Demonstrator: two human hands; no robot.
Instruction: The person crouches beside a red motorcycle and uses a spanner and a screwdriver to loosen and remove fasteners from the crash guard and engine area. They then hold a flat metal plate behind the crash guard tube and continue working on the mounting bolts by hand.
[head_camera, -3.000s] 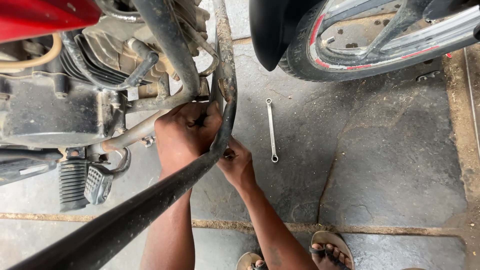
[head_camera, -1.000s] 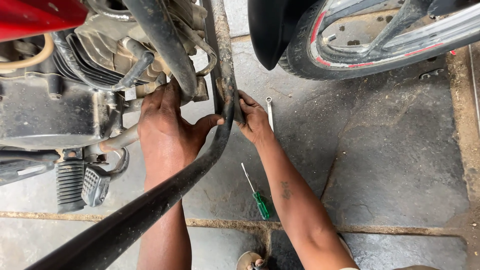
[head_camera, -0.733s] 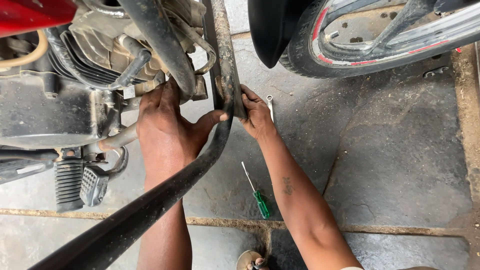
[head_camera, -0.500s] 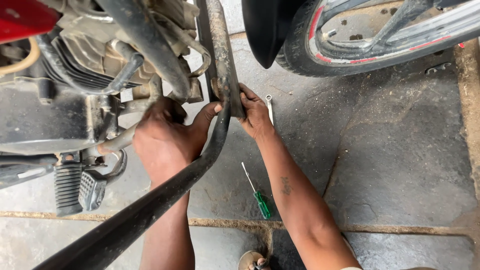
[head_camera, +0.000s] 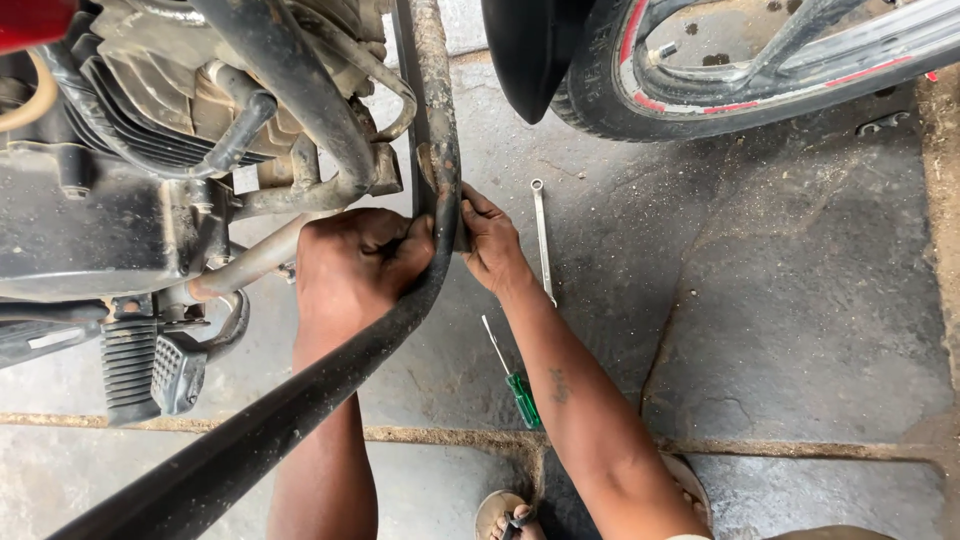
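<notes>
Left hand (head_camera: 355, 265) below engine (head_camera: 130, 170), fingers curled around rusty crash-guard bar (head_camera: 435, 150). Right hand (head_camera: 492, 240) against same bar from other side, fingers closed on it. Wrench (head_camera: 541, 235) and green-handled screwdriver (head_camera: 515, 380) flat on stone floor (head_camera: 800, 300), near right forearm.

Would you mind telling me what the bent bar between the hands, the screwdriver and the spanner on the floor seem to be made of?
Bent bar: likely steel tube, black paint flaking to brown rust. Screwdriver: thin bright metal shaft, translucent green handle, probably plastic. Spanner: plain silvery metal, seemingly steel. Floor: grey stone or concrete slabs, cracked and stained.
</notes>
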